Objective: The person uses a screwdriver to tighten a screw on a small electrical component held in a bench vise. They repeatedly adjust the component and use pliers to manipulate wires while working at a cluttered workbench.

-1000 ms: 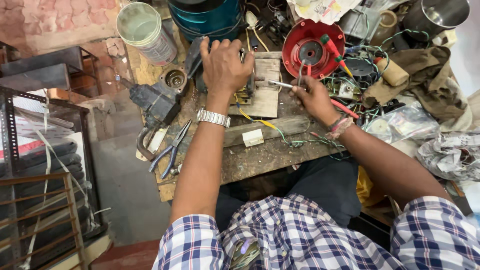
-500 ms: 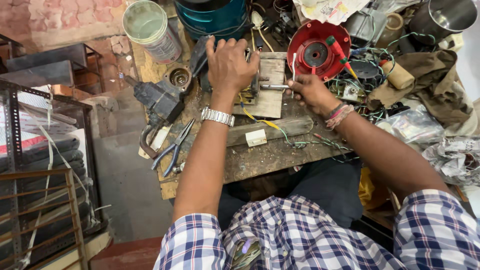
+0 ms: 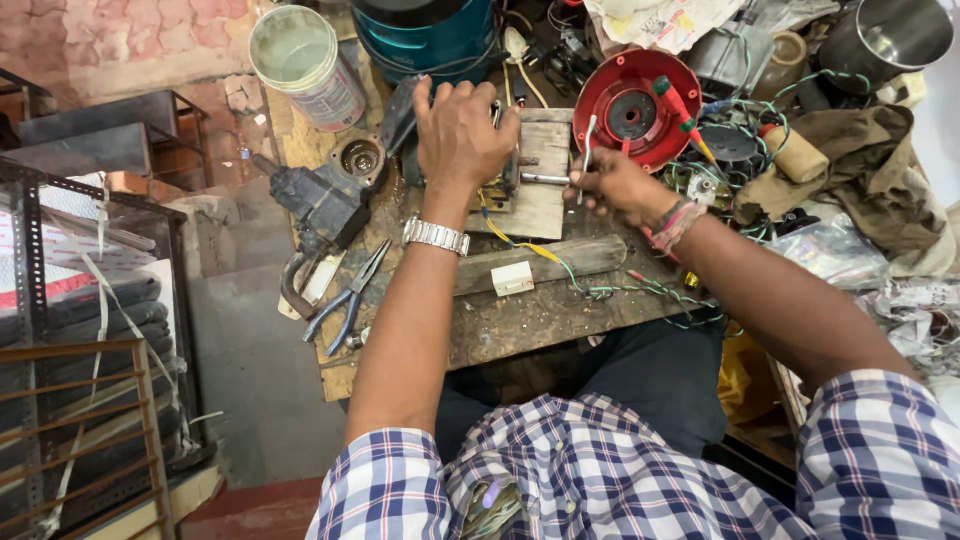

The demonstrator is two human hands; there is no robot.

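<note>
Since a moment ago, the right hand (image 3: 615, 185) has drawn in from the table's right side toward the wooden block (image 3: 540, 180), and the left hand (image 3: 462, 130) has stayed pressed down at the block's left edge. That left hand is spread and clamped over a small metal assembly (image 3: 500, 185), most of it hidden under the palm; a short steel shaft (image 3: 545, 180) pokes out of it across the block. The right hand is closed around a slim silver tool (image 3: 587, 150), its tip meeting the end of the shaft. Yellow and green wires (image 3: 540, 252) trail from the assembly toward the person.

By the look of it, the assembly is dense, rigid metal, heavy for its bulk and likely greasy, so a flat, full-palm hold on its body seems the sound grip; the thin wires look like the fragile part and are best left slack. The shaft appears smooth and would slip under fingers alone.

Right of the block lies a red round housing (image 3: 640, 105); left of it a dark bench vise (image 3: 320, 205) and blue-handled pliers (image 3: 350, 295); beyond it a blue drum (image 3: 425, 40).
</note>
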